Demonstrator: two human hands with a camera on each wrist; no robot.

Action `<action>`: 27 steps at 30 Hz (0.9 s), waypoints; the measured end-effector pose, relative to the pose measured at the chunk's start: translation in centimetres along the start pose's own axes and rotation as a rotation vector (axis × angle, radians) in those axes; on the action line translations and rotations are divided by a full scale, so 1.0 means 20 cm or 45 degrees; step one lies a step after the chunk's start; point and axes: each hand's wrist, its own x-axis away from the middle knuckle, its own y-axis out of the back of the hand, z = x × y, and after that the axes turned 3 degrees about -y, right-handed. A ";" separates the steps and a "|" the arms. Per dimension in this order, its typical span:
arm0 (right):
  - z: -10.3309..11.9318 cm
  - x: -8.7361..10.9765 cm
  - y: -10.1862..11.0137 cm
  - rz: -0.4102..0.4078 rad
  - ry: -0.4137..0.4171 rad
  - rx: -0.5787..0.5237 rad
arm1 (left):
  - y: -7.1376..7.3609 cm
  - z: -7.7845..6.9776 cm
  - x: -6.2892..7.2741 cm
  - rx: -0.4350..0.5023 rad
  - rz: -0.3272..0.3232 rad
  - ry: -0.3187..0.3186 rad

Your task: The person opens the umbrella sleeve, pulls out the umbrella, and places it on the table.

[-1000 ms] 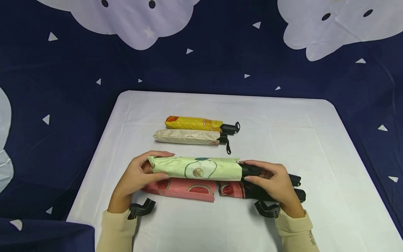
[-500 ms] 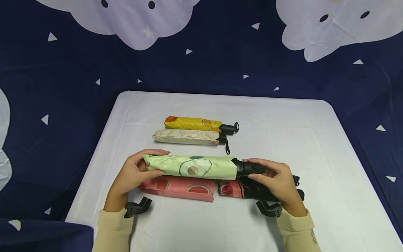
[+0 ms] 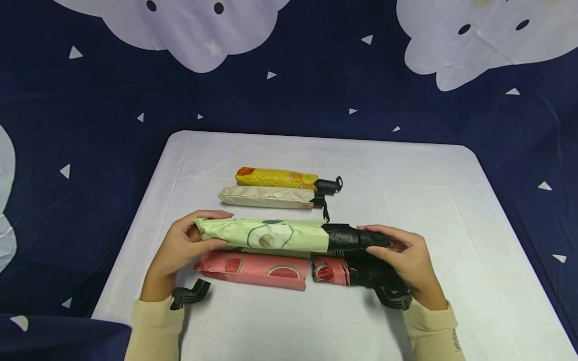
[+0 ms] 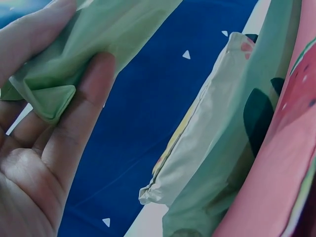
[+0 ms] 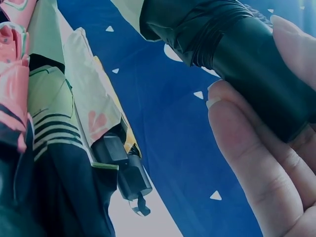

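Note:
In the head view a pale green avocado-print sleeve (image 3: 266, 235) is raised above the table, with a black folding umbrella (image 3: 347, 238) partly out of its right end. My left hand (image 3: 182, 238) pinches the sleeve's closed left end between thumb and fingers. The umbrella's black handle (image 5: 266, 69) is in the grip of my right hand (image 3: 404, 250). Below lies a pink watermelon sleeve (image 3: 266, 271), beside a watermelon-print umbrella (image 3: 331, 271) whose dark end my right hand partly hides. Another green sleeve (image 4: 212, 173) and a striped green umbrella (image 5: 54, 113) lie behind the pink pair.
Farther back on the white table (image 3: 406, 175), a beige sleeved umbrella (image 3: 266, 196) and a yellow one (image 3: 277, 177) lie side by side, handles pointing right. A dark blue cloth (image 3: 316, 90) with clouds and triangles hangs behind the table.
My hands have moved apart, the left to the left with the sleeve, the right slightly to the right. More of the black umbrella shows outside the avocado sleeve.

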 end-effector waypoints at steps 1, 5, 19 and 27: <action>0.00 0.00 0.00 -0.006 -0.004 -0.003 | 0.00 0.00 0.00 -0.006 -0.005 0.008; 0.00 0.01 0.02 -0.019 -0.006 -0.018 | 0.02 -0.01 0.01 -0.013 -0.024 0.040; -0.02 0.03 0.08 0.010 0.093 -0.192 | 0.04 -0.03 0.03 -0.077 -0.133 0.116; -0.04 0.04 0.12 -0.023 0.127 -0.263 | 0.06 -0.02 0.02 -0.095 -0.165 0.142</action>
